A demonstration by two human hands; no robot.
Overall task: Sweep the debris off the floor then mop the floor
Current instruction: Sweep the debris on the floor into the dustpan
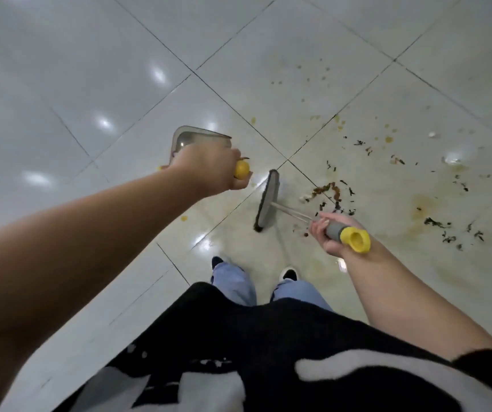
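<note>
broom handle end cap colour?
Yellow cap above a grey grip, on the broom; head view.

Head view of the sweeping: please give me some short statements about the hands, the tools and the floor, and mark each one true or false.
1. The right hand grips the grey handle with the yellow cap of the grey broom. True.
2. The left hand is open and holds nothing. False: it grips the yellow-ended handle of the grey metal dustpan.
3. The dark scattered debris lies mostly to the right of the broom head. True.
4. The debris is already inside the dustpan. False: it is on the white tiled floor.
5. Yellowish stains mark the tiles on the right. True.
</note>
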